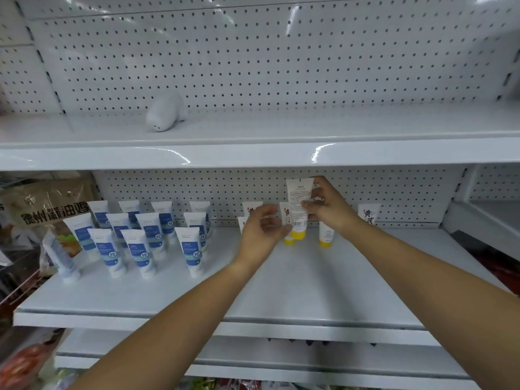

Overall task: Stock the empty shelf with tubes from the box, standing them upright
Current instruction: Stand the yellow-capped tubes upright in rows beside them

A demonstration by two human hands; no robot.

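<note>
Forearms [174, 313] stretch over the shelf [281, 294]. At its far right, the right hand [329, 208] grasps a yellow-capped tube [299, 201], cap down; the left hand [261, 228] hovers released beside it. Best set it squarely, steadying the cap.

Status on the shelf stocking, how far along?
Done: blue-label tubes stand upright at left, several yellow-capped tubes back right. In hand: right hand grips another yellow-capped tube, cap down; left hand open beside it. Left: set it down, fill the shelf in front. Box not in view.
</note>
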